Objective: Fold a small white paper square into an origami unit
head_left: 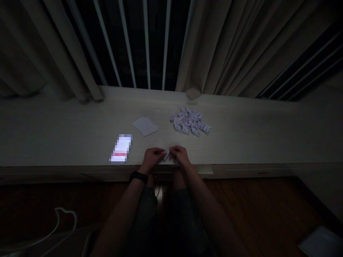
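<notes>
Near the front edge of the pale ledge, a small folded piece of paper [166, 155] is pinched between my two hands. My left hand [153, 157], with a dark band on its wrist, has its fingers closed on the left side of the paper. From the right, my right hand [180, 154] grips the paper's other side with thumb and fingertips. Beyond my right hand lies a pile of small folded paper pieces [189, 121]. A stack of flat paper sheets [145, 126] rests beyond my left hand, its edges slightly fanned.
A lit phone [122, 147], its screen blurred out, lies left of my hands on the ledge [249, 135]. Curtains [214, 46] and a barred window stand behind. A white cable [65, 211] loops at the lower left, and a pale flat object [321, 242] sits at the lower right.
</notes>
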### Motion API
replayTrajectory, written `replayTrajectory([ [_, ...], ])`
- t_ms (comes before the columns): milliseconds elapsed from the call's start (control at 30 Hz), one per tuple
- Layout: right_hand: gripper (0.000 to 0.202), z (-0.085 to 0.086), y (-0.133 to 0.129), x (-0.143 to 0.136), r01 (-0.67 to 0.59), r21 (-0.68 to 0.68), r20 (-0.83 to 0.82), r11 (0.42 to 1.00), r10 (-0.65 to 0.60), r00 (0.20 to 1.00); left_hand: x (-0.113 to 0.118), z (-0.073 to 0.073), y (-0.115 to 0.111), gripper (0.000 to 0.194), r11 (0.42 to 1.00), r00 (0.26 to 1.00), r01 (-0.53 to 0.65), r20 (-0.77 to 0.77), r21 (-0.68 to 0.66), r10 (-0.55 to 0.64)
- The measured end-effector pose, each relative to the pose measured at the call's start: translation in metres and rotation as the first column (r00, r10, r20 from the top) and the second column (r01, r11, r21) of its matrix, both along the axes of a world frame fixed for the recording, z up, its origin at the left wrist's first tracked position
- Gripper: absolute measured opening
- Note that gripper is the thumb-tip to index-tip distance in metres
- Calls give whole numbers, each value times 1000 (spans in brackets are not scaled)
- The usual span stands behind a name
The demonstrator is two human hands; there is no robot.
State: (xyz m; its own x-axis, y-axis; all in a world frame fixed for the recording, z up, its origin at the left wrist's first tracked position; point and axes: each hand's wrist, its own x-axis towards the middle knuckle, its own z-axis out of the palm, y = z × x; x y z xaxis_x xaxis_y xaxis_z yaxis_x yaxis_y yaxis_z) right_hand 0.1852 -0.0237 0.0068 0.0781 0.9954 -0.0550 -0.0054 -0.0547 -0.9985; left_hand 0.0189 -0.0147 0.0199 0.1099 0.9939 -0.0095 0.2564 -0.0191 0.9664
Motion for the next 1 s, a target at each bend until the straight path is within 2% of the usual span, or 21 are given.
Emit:
replayTrajectory([
  [267, 28, 3, -1, -1, -188, -3, 82, 982, 188, 979, -4, -2, 1, 35, 997, 992, -66, 108, -26, 69],
  [467, 23, 2, 0, 0, -268, 22, 181, 963, 260, 949, -6, -4, 0, 38, 995, 980, -70, 181, -72, 82],
  [667, 22, 5, -1, -2, -233, 15, 245, 972, 222, 944, -4, -3, 1, 35, 997, 981, -26, 188, -79, 41],
  [800, 23, 5, -1, -4, -168, -5, 239, 986, 164, 957, -4, -2, 0, 33, 998, 986, 4, 165, -69, 7],
  [1000, 26, 4, -1, -2, -145, 20, 184, 989, 139, 973, -3, -3, 0, 34, 999, 991, -16, 136, -39, 21],
])
